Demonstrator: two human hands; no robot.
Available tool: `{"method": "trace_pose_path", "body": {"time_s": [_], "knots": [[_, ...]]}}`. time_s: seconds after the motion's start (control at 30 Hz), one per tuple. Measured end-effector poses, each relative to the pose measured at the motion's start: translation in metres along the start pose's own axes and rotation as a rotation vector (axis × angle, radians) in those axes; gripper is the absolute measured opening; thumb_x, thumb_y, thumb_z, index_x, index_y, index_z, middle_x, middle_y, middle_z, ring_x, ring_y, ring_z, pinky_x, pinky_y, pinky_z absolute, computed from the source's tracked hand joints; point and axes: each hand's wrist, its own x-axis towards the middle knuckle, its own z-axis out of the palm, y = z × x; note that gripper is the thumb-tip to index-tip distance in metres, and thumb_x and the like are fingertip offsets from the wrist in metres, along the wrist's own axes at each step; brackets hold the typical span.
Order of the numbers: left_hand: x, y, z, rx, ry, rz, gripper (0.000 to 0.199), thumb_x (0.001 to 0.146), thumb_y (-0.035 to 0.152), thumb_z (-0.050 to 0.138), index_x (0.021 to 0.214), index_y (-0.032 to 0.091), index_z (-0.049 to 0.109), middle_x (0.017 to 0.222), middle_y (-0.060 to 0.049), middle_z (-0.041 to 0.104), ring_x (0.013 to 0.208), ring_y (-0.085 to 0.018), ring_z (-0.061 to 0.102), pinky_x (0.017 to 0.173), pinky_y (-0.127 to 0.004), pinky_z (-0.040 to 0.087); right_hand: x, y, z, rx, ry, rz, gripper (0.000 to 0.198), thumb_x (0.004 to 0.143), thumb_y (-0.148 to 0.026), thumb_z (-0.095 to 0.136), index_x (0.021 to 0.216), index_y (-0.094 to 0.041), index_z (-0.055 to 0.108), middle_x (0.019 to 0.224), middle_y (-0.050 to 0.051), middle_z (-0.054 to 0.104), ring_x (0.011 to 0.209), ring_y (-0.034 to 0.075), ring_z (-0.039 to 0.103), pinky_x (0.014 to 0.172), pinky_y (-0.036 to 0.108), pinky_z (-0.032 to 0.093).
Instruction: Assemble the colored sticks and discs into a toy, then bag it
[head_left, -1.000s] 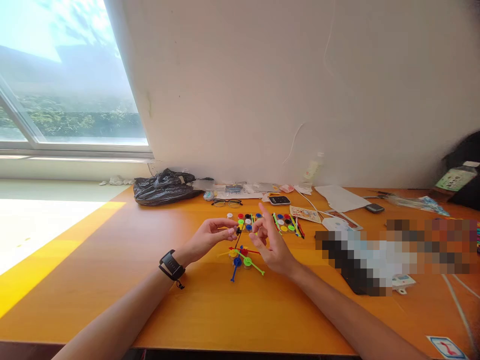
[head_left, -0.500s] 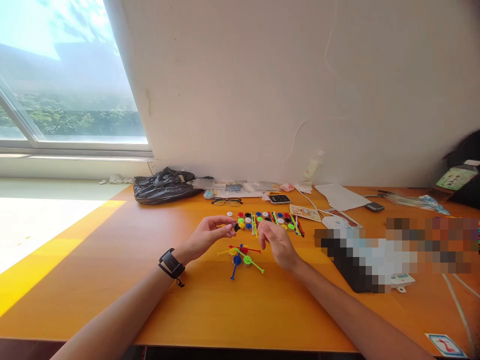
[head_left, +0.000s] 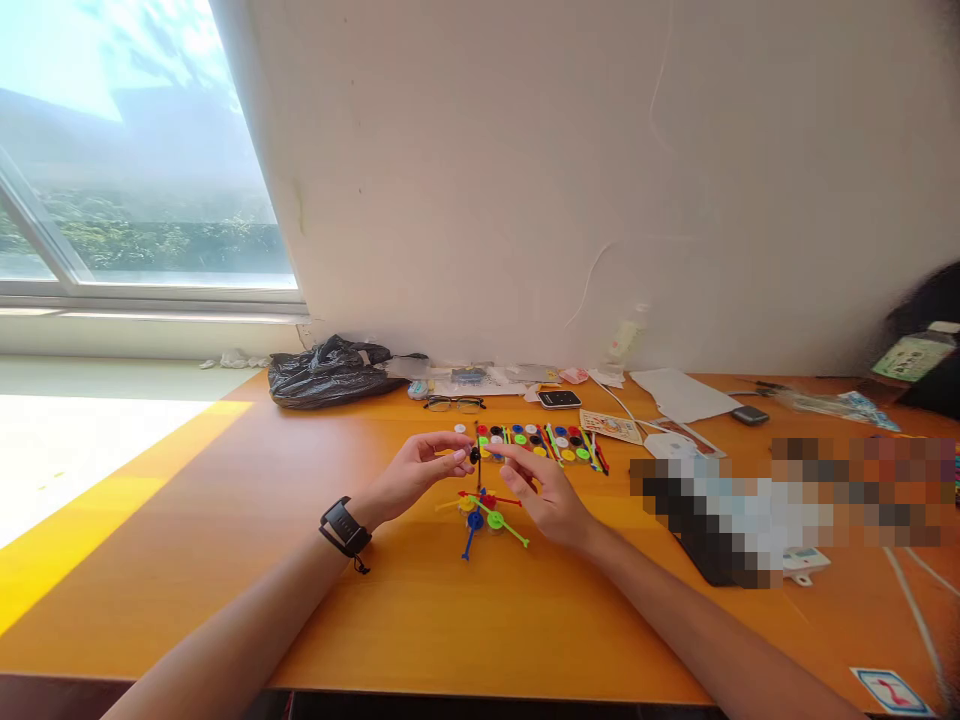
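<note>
In the head view, my left hand [head_left: 435,462] is closed, its thumb and fingertips pinching a small black arrow spinner [head_left: 475,455]. The spinner's thin arrow now stands roughly upright above the table. My right hand [head_left: 549,488] is beside it, index finger stretched out to the arrow and the other fingers loosely bent; whether the fingertip touches it I cannot tell. Below both hands lies a cluster of finished spinners: a blue spinner [head_left: 475,520], a green spinner [head_left: 496,520], a yellow one and a red one, arrows pointing outward. Behind are rows of coloured round bases [head_left: 517,429] and loose arrows [head_left: 553,440].
Eyeglasses [head_left: 455,404], a black phone-like device [head_left: 559,399] and a black plastic bag [head_left: 330,372] lie toward the wall. On the right are a printed card [head_left: 611,426], white paper [head_left: 682,395], a blurred patch and cables. A numbered label [head_left: 892,690] sits at the near right corner.
My right hand has gone from a closed pinch to a stretched index finger. The black spinner in my left hand now shows a long upright arrow on it.
</note>
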Motion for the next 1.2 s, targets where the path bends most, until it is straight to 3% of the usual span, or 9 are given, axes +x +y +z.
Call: {"method": "trace_pose_path", "body": {"time_s": [0.2, 0.43, 0.53, 0.63, 0.7, 0.77, 0.87, 0.97, 1.2], "knots": [[0.0, 0.0, 0.0, 0.02, -0.002, -0.016, 0.04, 0.086, 0.039, 0.084, 0.117, 0.015, 0.079, 0.121, -0.014, 0.075, 0.102, -0.024, 0.071, 0.1, -0.04, 0.053, -0.001, -0.001, 0.0, -0.009, -0.04, 0.005, 0.048, 0.105, -0.047, 0.051, 0.143, -0.021, 0.065, 0.077, 0.002, 0.065, 0.066, 0.017, 0.052, 0.061, 0.028, 0.042], [0.0, 0.0, 0.0, 0.028, -0.011, -0.001, 0.035, 0.086, 0.038, 0.084, 0.111, 0.014, 0.079, 0.11, -0.012, 0.077, 0.1, -0.023, 0.071, 0.1, -0.038, 0.053, -0.001, 0.0, 0.0, 0.035, -0.055, 0.014, 0.046, 0.106, -0.046, 0.051, 0.143, -0.023, 0.063, 0.079, 0.0, 0.063, 0.067, 0.015, 0.051, 0.063, 0.027, 0.041], [0.001, 0.0, 0.001, 0.002, 0.009, 0.007, 0.034, 0.085, 0.037, 0.085, 0.11, 0.015, 0.079, 0.114, -0.012, 0.076, 0.1, -0.023, 0.072, 0.102, -0.039, 0.052, 0.002, 0.003, 0.002, 0.142, 0.008, 0.082, 0.048, 0.104, -0.049, 0.053, 0.145, -0.024, 0.06, 0.076, -0.002, 0.055, 0.066, 0.014, 0.047, 0.062, 0.027, 0.038], [0.002, -0.002, 0.001, -0.029, 0.054, 0.026, 0.034, 0.082, 0.035, 0.087, 0.108, 0.015, 0.079, 0.12, -0.012, 0.075, 0.103, -0.023, 0.072, 0.103, -0.038, 0.052, 0.007, 0.004, 0.003, 0.346, 0.063, 0.239, 0.056, 0.1, -0.057, 0.056, 0.146, -0.025, 0.054, 0.075, -0.004, 0.052, 0.06, 0.012, 0.041, 0.057, 0.026, 0.033], [0.003, -0.004, 0.0, -0.041, 0.082, 0.045, 0.035, 0.082, 0.034, 0.087, 0.109, 0.014, 0.079, 0.12, -0.013, 0.076, 0.103, -0.023, 0.072, 0.102, -0.038, 0.053, 0.01, 0.003, 0.002, 0.503, 0.043, 0.378, 0.055, 0.097, -0.064, 0.057, 0.134, -0.024, 0.062, 0.075, -0.004, 0.053, 0.055, 0.01, 0.036, 0.053, 0.025, 0.027], [0.004, -0.006, -0.001, -0.045, 0.113, 0.058, 0.037, 0.082, 0.036, 0.087, 0.112, 0.014, 0.078, 0.117, -0.013, 0.077, 0.101, -0.023, 0.073, 0.101, -0.038, 0.054, 0.01, 0.0, -0.002, 0.64, -0.091, 0.468, 0.059, 0.097, -0.072, 0.049, 0.098, -0.019, 0.074, 0.064, -0.003, 0.05, 0.051, 0.01, 0.032, 0.052, 0.026, 0.023], [0.005, -0.008, -0.003, -0.054, 0.148, 0.062, 0.04, 0.084, 0.038, 0.086, 0.115, 0.015, 0.076, 0.116, -0.013, 0.078, 0.101, -0.023, 0.073, 0.101, -0.04, 0.055, 0.009, -0.004, -0.01, 0.786, -0.264, 0.429, 0.083, 0.099, -0.078, 0.03, 0.048, -0.018, 0.057, 0.046, -0.002, 0.033, 0.048, 0.012, 0.029, 0.053, 0.03, 0.023], [0.005, -0.009, -0.003, -0.053, 0.143, 0.05, 0.042, 0.083, 0.038, 0.086, 0.116, 0.014, 0.075, 0.117, -0.014, 0.077, 0.099, -0.023, 0.074, 0.101, -0.04, 0.056, 0.009, -0.005, -0.015, 0.829, -0.178, 0.36, 0.087, 0.101, -0.078, 0.025, 0.044, -0.019, 0.055, 0.045, -0.001, 0.03, 0.05, 0.013, 0.027, 0.057, 0.032, 0.024], [0.009, -0.019, -0.01, -0.228, 0.149, 0.016, 0.049, 0.086, 0.035, 0.086, 0.128, 0.018, 0.069, 0.125, -0.014, 0.075, 0.102, -0.023, 0.075, 0.103, -0.042, 0.055, 0.015, 0.005, -0.015, 0.811, -0.039, 0.446, 0.078, 0.095, -0.083, 0.036, 0.06, -0.019, 0.063, 0.051, -0.004, 0.031, 0.05, 0.012, 0.022, 0.054, 0.03, 0.018]]}}
